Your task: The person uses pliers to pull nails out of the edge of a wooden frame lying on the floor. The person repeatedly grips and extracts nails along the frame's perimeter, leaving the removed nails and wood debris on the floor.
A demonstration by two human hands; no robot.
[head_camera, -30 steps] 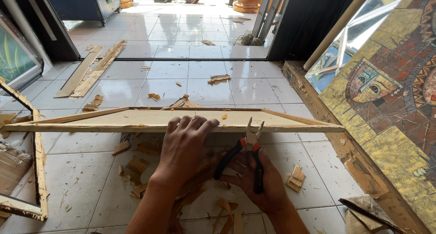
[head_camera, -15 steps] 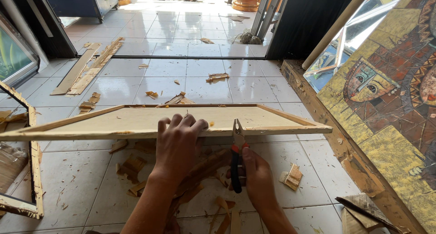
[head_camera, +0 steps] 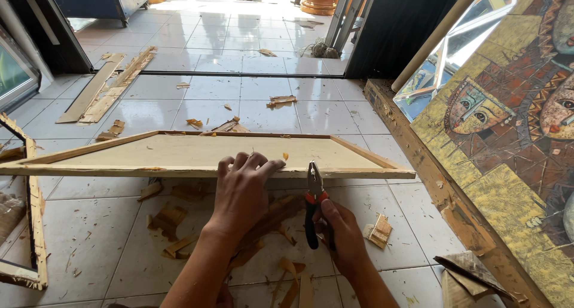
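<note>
The left hand [head_camera: 242, 191] presses flat on the near rail of the wooden stretcher frame [head_camera: 197, 155], which lies on the tiled floor [head_camera: 287, 110]. The right hand [head_camera: 341, 236] has its grip closed around red-and-black pliers [head_camera: 313, 203], whose nose meets that rail's edge among wood scraps [head_camera: 167, 221]

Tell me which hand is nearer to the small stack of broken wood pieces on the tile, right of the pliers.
Right. The right hand, gripping the red-and-black pliers, sits just left of the small wood stack. The left hand rests farther left, on the long wooden frame.
</note>
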